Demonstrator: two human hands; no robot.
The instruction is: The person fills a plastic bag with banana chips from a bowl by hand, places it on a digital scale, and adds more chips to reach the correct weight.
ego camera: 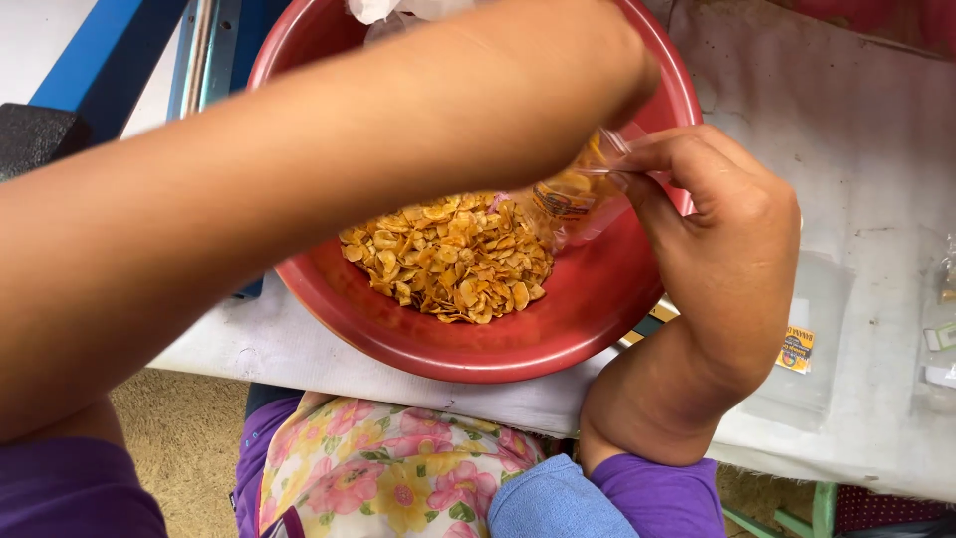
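Two hands over red bowl point(597, 309) of chips point(448, 259), right hand point(722, 234) pinching clear bag point(578, 194) at its rim, left hand point(597, 60) mostly hidden, grip unclear

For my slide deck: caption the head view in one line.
Right hand holds a clear plastic bag open over a red bowl of golden chips; left forearm crosses above it.

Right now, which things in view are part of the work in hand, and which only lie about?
In use:
red bowl
golden chips
clear plastic bag, pinched by right hand
left hand, hidden past its forearm

Lying about:
empty flat bags
blue metal frame
white table cover
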